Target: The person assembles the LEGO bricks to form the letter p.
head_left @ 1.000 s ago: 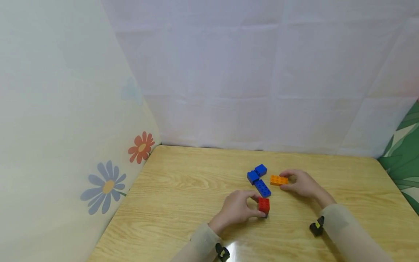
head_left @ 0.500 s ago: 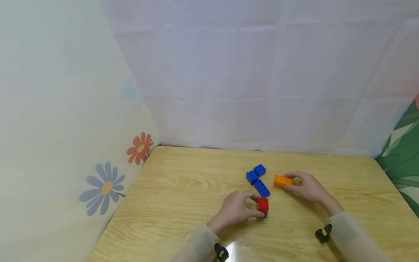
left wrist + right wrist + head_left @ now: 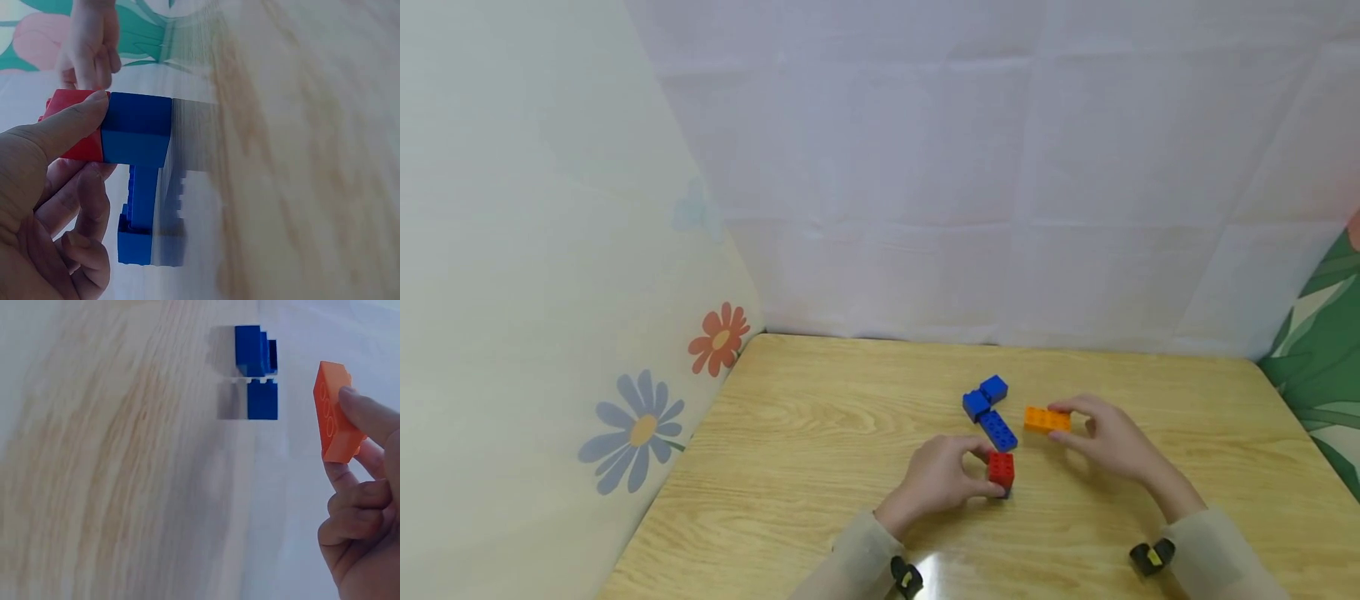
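My left hand (image 3: pixel 942 473) grips a red brick (image 3: pixel 1002 469) between thumb and fingers. That red brick sits on top of a blue brick (image 3: pixel 136 128), which stands upright on the table. With the thumb and fingers of my right hand (image 3: pixel 1108 433) I pinch an orange eight-stud brick (image 3: pixel 1047 420). In the right wrist view the orange brick (image 3: pixel 337 415) is held up off the tabletop, its ringed underside towards the table. Just beyond the red brick lies a long blue brick (image 3: pixel 998 432), with two more blue bricks, a nearer one (image 3: pixel 976 405) and a farther one (image 3: pixel 995 388), at its far end.
The wood-grain table (image 3: pixel 820 417) ends at a pale cloth backdrop (image 3: pixel 887 208). A wall with flower prints (image 3: pixel 643 431) runs along the left edge, and green leaf prints (image 3: pixel 1326 367) are at the right. Dark wrist devices (image 3: pixel 1152 557) sit by the sleeves.
My right hand has drawn right and a little nearer with the orange brick, which has turned slightly in the grasp. My left hand stays on the red brick, nearly still.
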`<state>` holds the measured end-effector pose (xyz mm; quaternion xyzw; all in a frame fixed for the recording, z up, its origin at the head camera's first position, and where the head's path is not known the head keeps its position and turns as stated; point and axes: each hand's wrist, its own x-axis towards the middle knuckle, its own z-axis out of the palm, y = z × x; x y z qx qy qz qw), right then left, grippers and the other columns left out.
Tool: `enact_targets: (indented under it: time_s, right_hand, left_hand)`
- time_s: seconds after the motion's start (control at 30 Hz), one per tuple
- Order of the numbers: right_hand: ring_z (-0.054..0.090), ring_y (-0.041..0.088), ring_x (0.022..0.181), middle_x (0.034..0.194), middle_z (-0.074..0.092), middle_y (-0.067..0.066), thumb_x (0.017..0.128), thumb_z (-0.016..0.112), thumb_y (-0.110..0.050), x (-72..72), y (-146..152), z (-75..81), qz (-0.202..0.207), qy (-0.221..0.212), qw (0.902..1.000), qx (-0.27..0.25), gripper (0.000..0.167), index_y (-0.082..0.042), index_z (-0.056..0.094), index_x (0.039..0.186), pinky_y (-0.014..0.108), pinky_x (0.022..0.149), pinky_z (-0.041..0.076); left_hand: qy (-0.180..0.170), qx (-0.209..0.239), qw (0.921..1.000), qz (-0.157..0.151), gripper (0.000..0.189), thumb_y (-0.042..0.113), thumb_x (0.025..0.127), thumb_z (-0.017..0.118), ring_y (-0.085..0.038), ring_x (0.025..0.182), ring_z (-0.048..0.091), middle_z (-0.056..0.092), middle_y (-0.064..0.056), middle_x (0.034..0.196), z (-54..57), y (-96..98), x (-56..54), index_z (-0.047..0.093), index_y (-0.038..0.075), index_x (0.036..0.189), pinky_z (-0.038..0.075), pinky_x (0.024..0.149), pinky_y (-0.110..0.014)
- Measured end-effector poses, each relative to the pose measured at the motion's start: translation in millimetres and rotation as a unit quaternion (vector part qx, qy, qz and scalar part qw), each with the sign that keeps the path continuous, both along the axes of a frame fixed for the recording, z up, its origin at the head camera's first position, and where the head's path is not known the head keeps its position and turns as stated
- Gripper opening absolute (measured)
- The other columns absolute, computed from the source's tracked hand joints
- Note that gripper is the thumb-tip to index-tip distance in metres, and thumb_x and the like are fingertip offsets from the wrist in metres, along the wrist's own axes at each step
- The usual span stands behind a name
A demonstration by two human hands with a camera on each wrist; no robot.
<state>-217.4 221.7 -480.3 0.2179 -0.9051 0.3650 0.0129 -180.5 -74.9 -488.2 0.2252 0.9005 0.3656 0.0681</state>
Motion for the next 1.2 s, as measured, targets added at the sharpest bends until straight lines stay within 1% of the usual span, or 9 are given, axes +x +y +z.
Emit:
enact_targets:
  time_s: [0.03,0.13,0.23,0.3,0.43,0.67,0.83,1.03,1.2]
  right_hand:
    - [0.062,0.027,0.111,0.128,0.068,0.007,0.095,0.078,-0.035,2.1,-1,1.2,0.001,0.003,1.0000,-0.001,0.042,-0.012,0.071,0.130,0.035,0.079,0.052]
    - [0.059,0.018,0.087,0.124,0.068,0.004,0.094,0.079,-0.034,8.7,-4,5.6,0.006,0.013,0.9999,-0.004,0.040,-0.015,0.071,0.129,0.027,0.066,0.047]
    - [0.046,0.011,0.066,0.118,0.068,0.001,0.094,0.079,-0.032,15.6,-7,10.0,0.016,0.025,0.9995,-0.014,0.037,-0.017,0.072,0.126,0.026,0.056,0.041]
    - [0.040,0.008,0.061,0.116,0.068,-0.001,0.094,0.080,-0.030,20.1,-10,11.9,0.024,0.038,0.9987,-0.022,0.034,-0.017,0.073,0.125,0.025,0.054,0.038]
    - [0.037,0.004,0.058,0.112,0.069,-0.004,0.093,0.081,-0.023,27.7,-18,13.5,0.047,0.064,0.9959,-0.042,0.031,-0.017,0.074,0.123,0.024,0.051,0.037]
    - [0.037,0.002,0.058,0.112,0.068,-0.007,0.093,0.081,-0.023,37.4,-30,14.7,0.070,0.077,0.9929,-0.057,0.031,-0.020,0.074,0.122,0.022,0.050,0.037]
    - [0.038,0.001,0.057,0.112,0.068,-0.006,0.091,0.083,-0.022,41.3,-36,11.5,0.075,0.084,0.9918,-0.061,0.032,-0.019,0.074,0.122,0.022,0.048,0.037]
    - [0.038,0.002,0.059,0.111,0.067,-0.009,0.090,0.084,-0.022,45.1,-40,8.5,0.072,0.079,0.9920,-0.067,0.033,-0.015,0.075,0.121,0.022,0.050,0.036]
    - [0.036,0.003,0.060,0.106,0.064,-0.012,0.091,0.083,-0.023,46.5,-42,8.0,0.074,0.082,0.9916,-0.067,0.031,-0.019,0.074,0.121,0.021,0.051,0.035]
  left_hand:
    - [0.001,0.000,1.0000,0.000,0.038,0.045,0.080,0.090,-0.004,0.100,0.065,0.071,0.023,0.104,-0.4,-0.1,0.0,0.077,0.030,0.112,0.050,0.090,-0.033]
    - [0.007,-0.002,1.0000,0.000,0.038,0.045,0.080,0.090,-0.004,0.100,0.066,0.071,0.023,0.104,-0.9,0.0,-0.2,0.077,0.031,0.112,0.050,0.089,-0.033]
    - [0.010,-0.003,0.9999,0.001,0.038,0.046,0.079,0.090,-0.004,0.100,0.066,0.071,0.023,0.103,-1.4,0.1,-0.3,0.077,0.031,0.111,0.050,0.088,-0.032]
    - [0.009,-0.002,1.0000,0.002,0.038,0.046,0.079,0.090,-0.004,0.099,0.066,0.071,0.023,0.103,-1.4,0.2,-0.2,0.077,0.031,0.111,0.050,0.088,-0.032]
    - [0.006,-0.002,1.0000,0.003,0.037,0.046,0.079,0.090,-0.005,0.099,0.066,0.071,0.022,0.103,-0.8,0.3,0.1,0.077,0.031,0.111,0.050,0.088,-0.033]
    - [0.001,-0.008,1.0000,0.004,0.039,0.046,0.079,0.090,-0.005,0.100,0.065,0.071,0.023,0.103,-0.5,0.8,-0.3,0.077,0.030,0.112,0.050,0.088,-0.034]
    - [0.010,-0.013,0.9999,0.002,0.040,0.046,0.080,0.090,-0.006,0.100,0.066,0.071,0.021,0.103,-1.6,0.7,-0.2,0.077,0.028,0.114,0.051,0.088,-0.033]
    - [0.021,-0.014,0.9997,-0.001,0.040,0.045,0.080,0.090,-0.005,0.100,0.066,0.072,0.021,0.104,-1.5,0.9,-0.1,0.077,0.027,0.114,0.051,0.088,-0.032]
    - [0.024,-0.013,0.9996,-0.002,0.040,0.045,0.080,0.090,-0.005,0.100,0.066,0.072,0.021,0.105,-0.4,0.8,0.1,0.077,0.027,0.114,0.051,0.088,-0.032]
